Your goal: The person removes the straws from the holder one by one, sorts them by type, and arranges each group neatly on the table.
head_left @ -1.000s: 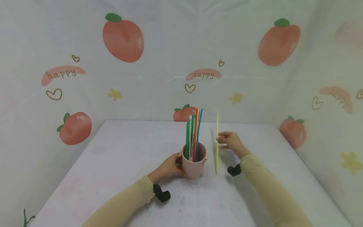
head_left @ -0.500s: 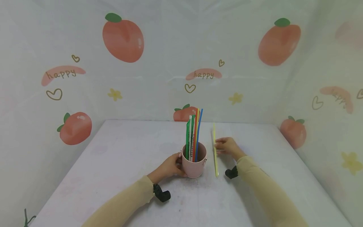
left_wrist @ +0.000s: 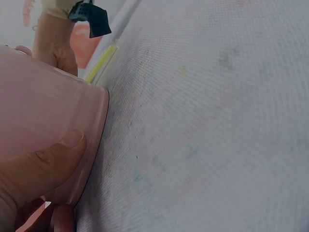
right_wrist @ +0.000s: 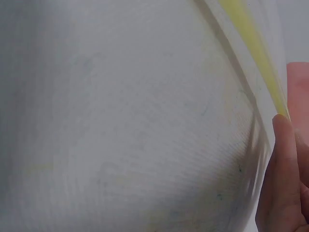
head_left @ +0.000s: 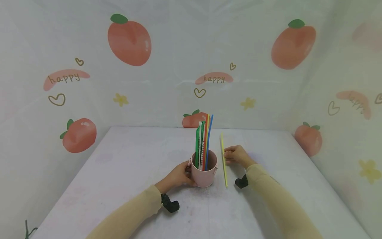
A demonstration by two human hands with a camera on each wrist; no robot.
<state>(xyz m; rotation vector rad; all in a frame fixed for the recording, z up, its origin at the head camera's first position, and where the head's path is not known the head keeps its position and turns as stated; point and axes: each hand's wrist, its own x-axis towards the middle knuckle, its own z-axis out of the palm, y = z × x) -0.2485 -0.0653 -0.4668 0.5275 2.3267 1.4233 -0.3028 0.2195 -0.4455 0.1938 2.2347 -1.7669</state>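
Observation:
A small pink bucket (head_left: 203,177) stands upright on the table. My left hand (head_left: 178,175) grips its left side, with the thumb (left_wrist: 53,162) pressed on the wall near the base. Several thin straws (head_left: 206,142) in green, white, red, yellow and blue stand in the bucket, their lower ends hidden. To the right of the bucket, my right hand (head_left: 237,155) pinches a long yellow straw (head_left: 224,172) between thumb and fingers. A see-through edge shows along this straw (right_wrist: 258,53) in the right wrist view. It lies apart from the bucket, low over the table or on it; I cannot tell which.
The white table (head_left: 134,156) has a cloth-like surface with faint stains. A white curtain (head_left: 167,43) printed with peaches and "happy" stands behind and at both sides. Black cameras (head_left: 170,204) are strapped to both wrists. A green stringy thing (head_left: 27,229) shows at the lower left.
My right hand has moved a little left and down with the yellow straw, closer to the bucket and the table. The left hand and the bucket have stayed put.

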